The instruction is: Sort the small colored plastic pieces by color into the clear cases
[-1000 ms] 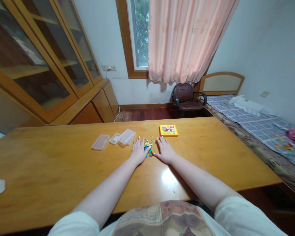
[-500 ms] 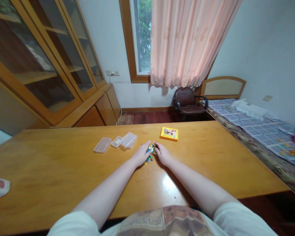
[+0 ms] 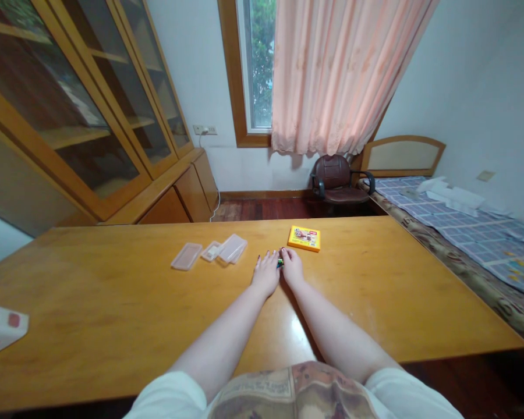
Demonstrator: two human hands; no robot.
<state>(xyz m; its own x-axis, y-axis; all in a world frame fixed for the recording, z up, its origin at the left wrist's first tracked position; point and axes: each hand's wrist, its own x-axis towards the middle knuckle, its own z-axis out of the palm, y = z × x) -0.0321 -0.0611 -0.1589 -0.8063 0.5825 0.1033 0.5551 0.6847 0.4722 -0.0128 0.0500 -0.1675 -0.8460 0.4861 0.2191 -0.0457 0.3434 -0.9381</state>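
Note:
A small pile of colourful pieces (image 3: 280, 263) lies on the wooden table between my two hands, mostly covered by them. My left hand (image 3: 266, 276) rests flat over the pile's left side, its fingers stretched forward and slightly spread. On the other side my right hand (image 3: 292, 269) curves loosely against the pieces, with the fingers bent and partly hidden. What exactly the pieces are is too small to tell. Just beyond my right hand is a flat yellow box (image 3: 304, 238) with a printed picture on its top.
Left of my hands lie a clear plastic tray or lid (image 3: 186, 256), a small clear case (image 3: 210, 251) and a larger clear box (image 3: 233, 249). A white carton-like object (image 3: 4, 330) stands at the table's left. Past the table (image 3: 113, 279) are a chair (image 3: 337, 180) and a bed (image 3: 454, 212).
My left hand has shifted right over the pile and now covers most of it. Both hands are closer together. The camera view has turned slightly left.

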